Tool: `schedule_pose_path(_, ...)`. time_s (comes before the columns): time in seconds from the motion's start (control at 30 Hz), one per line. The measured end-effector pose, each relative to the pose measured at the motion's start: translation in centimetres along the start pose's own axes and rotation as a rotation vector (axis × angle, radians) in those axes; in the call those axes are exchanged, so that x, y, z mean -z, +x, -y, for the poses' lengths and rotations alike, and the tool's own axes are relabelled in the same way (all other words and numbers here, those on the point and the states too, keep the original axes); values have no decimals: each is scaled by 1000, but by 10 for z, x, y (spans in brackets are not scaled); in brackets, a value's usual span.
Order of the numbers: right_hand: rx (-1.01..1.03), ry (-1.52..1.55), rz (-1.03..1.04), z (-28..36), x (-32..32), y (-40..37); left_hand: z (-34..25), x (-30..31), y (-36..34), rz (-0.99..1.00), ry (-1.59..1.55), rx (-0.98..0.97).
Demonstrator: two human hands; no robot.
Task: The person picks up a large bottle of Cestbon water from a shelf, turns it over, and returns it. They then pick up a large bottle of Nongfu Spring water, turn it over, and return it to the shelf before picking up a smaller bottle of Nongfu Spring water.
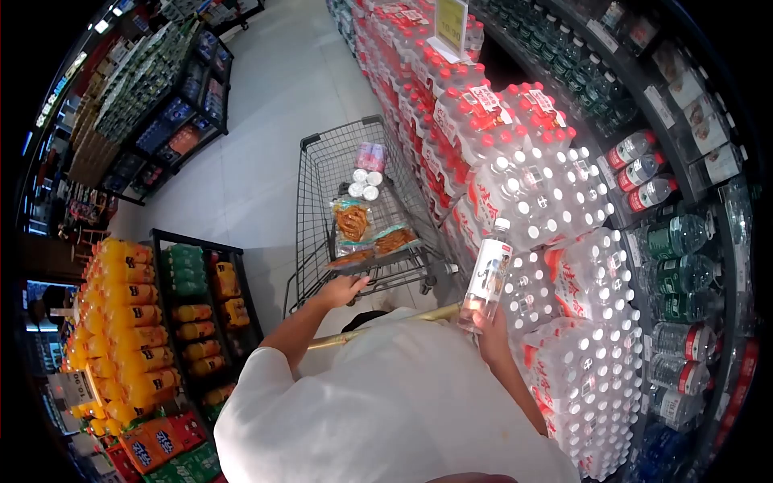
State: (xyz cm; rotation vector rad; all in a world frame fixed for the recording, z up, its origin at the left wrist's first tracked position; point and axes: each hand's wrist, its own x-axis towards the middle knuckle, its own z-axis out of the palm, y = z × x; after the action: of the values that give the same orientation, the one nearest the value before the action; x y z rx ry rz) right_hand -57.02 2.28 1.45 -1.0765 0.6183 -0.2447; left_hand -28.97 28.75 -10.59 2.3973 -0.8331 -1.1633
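My right hand (489, 324) is closed around the lower part of a clear water bottle (488, 270) with a white cap and a white label. The bottle is held upright beside the stacked bottle packs. My left hand (342, 290) is at the near end of the shopping cart (304, 189), ahead of its yellow handle (439, 313), with its fingers apart and nothing visible in them. Inside the cart lie several white-topped cans (364, 185), a pink-and-purple pack (371, 154), and bags of brown snack food (352, 221).
Shrink-wrapped packs of white-capped bottles (568, 274) and red-capped bottles (475, 105) are piled along the right. Behind them is a bottle shelf (672, 185). On the left stands a display of orange drinks (125, 322). The tiled aisle floor (274, 76) runs ahead.
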Motion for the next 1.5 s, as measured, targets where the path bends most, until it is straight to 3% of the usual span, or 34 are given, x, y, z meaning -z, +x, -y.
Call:
schedule_pose_path(0.2, -26, 79, 53, -13, 32, 5, 9, 28, 5, -126, 19, -6)
schedule_pose_path(0.3, 25, 5, -72, -2, 19, 13, 38, 48, 22, -36, 2, 71)
schedule_pose_path(0.43, 112, -27, -127, -4, 12, 43, 62, 80, 33, -107, -21, 110)
schedule_pose_path(0.6, 164, 98, -146, 22, -46, 99, 90, 132, 56, -130, 34, 111)
schedule_pose_path(0.73, 159, 163, -132, 41, -93, 141, 97, 175, 73, -114, 28, -3)
schedule_pose_path(0.77, 158, 159, -134, 43, -100, 151, 103, 186, 83, 7, -73, 13)
schedule_pose_path(0.83, 157, 168, -166, 47, -119, 165, 119, 199, 104, 50, -65, 38)
schedule_pose_path(0.93, 154, 193, -234, 52, -144, 181, 135, 216, 124, 8, -49, 8)
schedule_pose_path(1.03, 178, 210, -258, 49, -155, 193, 132, 245, 141, 6, 260, 16)
schedule_pose_path(1.1, 200, 244, -254, 46, -159, 196, 90, 276, 138, -60, 508, -200)
schedule_pose_path(1.17, 212, 235, -270, 43, -162, 197, -4, 314, 117, -262, 175, -424)
schedule_pose_path(1.2, 207, 229, -287, 45, -165, 197, -53, 327, 103, -312, -82, -633)
schedule_pose_path(1.23, 200, 221, -305, 49, -168, 197, -106, 337, 75, -171, -496, -665)
schedule_pose_path(1.3, 211, 211, -324, 50, -168, 195, -178, 369, 19, 185, -688, -1047)
schedule_pose_path(1.33, 223, 213, -348, 49, -167, 192, -208, 368, 4, 229, -834, -1352)
schedule_pose_path(1.4, 204, 207, -366, 49, -164, 182, -258, 361, -18, 254, -943, -1698)
schedule_pose_path(1.47, 244, 193, -323, 52, -152, 180, -286, 329, -58, 35, -1281, -1571)
schedule_pose_path(1.5, 255, 183, -327, 51, -148, 176, -300, 323, -56, -4, -1311, -1624)
